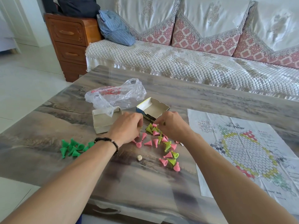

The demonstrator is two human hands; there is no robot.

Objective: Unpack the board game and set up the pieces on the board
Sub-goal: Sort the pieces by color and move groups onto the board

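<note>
Pink cone pieces (148, 143) and yellow-green cone pieces (167, 146) lie mixed on the table's middle. Dark green cones (72, 148) form a separate heap at the left. A small white die (139, 157) rests near the front of the mix. The paper board (246, 152) lies flat at the right with no pieces on it. My left hand (127, 128) is curled over the far left of the pile, fingertips pinched; what they hold is hidden. My right hand (172, 125) pinches at a pink piece (154, 125) on top of the pile.
Two open cardboard box halves, the white one (103, 122) and the printed one (152, 109), stand just behind my hands. A crumpled clear plastic bag (115, 94) drapes over the white half. A sofa (194, 62) and a wooden drawer cabinet (71, 41) stand beyond the table (145, 183).
</note>
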